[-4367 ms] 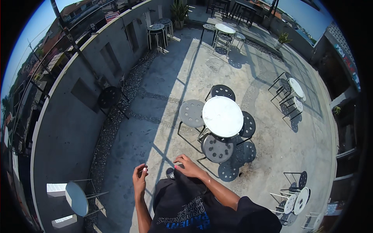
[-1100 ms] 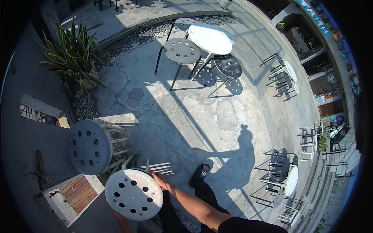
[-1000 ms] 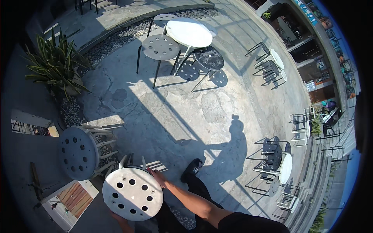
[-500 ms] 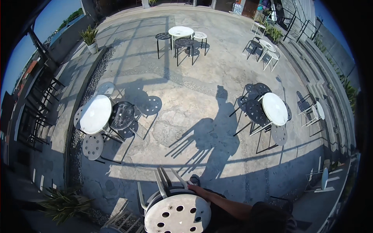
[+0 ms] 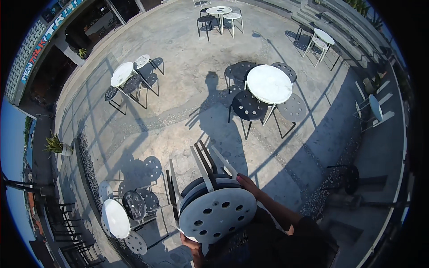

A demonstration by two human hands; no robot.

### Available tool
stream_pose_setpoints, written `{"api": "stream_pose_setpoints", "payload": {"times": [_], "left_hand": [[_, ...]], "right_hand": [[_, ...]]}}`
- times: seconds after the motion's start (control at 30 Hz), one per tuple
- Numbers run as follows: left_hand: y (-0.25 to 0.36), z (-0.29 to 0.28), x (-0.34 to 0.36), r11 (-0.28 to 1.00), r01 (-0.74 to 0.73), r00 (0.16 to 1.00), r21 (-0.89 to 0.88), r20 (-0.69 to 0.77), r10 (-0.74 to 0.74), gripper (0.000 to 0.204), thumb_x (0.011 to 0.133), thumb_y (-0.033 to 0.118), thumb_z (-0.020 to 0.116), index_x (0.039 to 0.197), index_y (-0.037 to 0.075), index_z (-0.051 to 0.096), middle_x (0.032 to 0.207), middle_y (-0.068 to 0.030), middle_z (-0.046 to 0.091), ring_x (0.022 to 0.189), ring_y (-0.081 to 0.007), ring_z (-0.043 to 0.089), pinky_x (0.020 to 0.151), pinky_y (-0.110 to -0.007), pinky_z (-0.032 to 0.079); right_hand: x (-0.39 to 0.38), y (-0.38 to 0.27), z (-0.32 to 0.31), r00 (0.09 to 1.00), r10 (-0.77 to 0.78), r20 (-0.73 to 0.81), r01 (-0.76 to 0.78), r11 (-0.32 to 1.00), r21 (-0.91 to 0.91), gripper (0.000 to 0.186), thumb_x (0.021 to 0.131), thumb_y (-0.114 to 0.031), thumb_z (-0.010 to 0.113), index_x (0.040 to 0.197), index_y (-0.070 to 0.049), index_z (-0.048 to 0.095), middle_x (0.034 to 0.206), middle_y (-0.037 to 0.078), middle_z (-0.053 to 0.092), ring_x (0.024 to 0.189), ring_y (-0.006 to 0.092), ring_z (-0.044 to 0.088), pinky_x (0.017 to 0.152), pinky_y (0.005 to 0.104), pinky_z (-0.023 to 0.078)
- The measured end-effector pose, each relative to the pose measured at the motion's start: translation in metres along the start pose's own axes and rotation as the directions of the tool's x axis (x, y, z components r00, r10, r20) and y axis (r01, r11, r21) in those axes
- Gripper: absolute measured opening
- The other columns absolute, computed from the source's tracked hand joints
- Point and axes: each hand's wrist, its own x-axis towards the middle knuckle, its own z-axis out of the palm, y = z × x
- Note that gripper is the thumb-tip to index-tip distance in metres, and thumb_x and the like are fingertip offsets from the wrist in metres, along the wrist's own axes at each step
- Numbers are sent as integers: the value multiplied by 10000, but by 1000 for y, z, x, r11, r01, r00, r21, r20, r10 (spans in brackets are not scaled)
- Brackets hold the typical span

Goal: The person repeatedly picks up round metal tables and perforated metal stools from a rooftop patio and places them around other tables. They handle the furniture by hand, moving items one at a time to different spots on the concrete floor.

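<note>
A stack of round stools (image 5: 218, 214) is in my hands, tipped so its legs point forward, away from me. The seat nearest me is pale grey with a ring of round holes; darker seats are nested behind it. My right hand (image 5: 248, 184) is closed on the stack's upper right edge, by a white leg. On the lower left edge, my left hand (image 5: 191, 242) grips the rim, its fingers partly hidden behind the seat. Both light and black legs stick out of the stack.
Ahead to the right stands a white round table (image 5: 269, 85) with black and grey stools around it. Another white table (image 5: 116, 219) with stools is at the lower left. Farther tables sit at the back. Concrete steps (image 5: 330, 22) run along the right; a potted plant (image 5: 56, 145) is left.
My view has turned to the right, so the tables have shifted left in it. The stool stack is higher in view, and my left hand has come into sight on it.
</note>
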Motion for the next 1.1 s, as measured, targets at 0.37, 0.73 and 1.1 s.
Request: {"api": "stream_pose_setpoints", "payload": {"times": [0.37,0.73,1.1], "left_hand": [[58,217,315,986,164,968,-9,193,-159,600,938,521,286,1278,60,462,1218,-127,549,1100,-275,539,922,-414,429],[99,406,612,987,140,931,81,329,-159,547,955,476,272,1262,74,480,1187,-117,572,1084,-269,557,916,-414,445],[130,615,870,993,120,953,-5,281,-113,529,940,385,250,1287,38,448,1215,-156,539,1099,-315,545,864,-456,491]], "right_hand": [[232,-155,-36,994,91,-66,-72,966,247,814,896,-682,115,1166,-6,478,1123,121,522,1080,194,462,979,344,328],[518,-264,-66,976,-13,-217,82,947,311,755,930,-621,212,1236,23,462,1237,142,507,1137,216,466,992,348,329],[866,-385,-145,984,30,-175,25,953,303,497,951,-489,359,1099,-48,535,1020,65,563,949,134,500,893,287,372]]}}
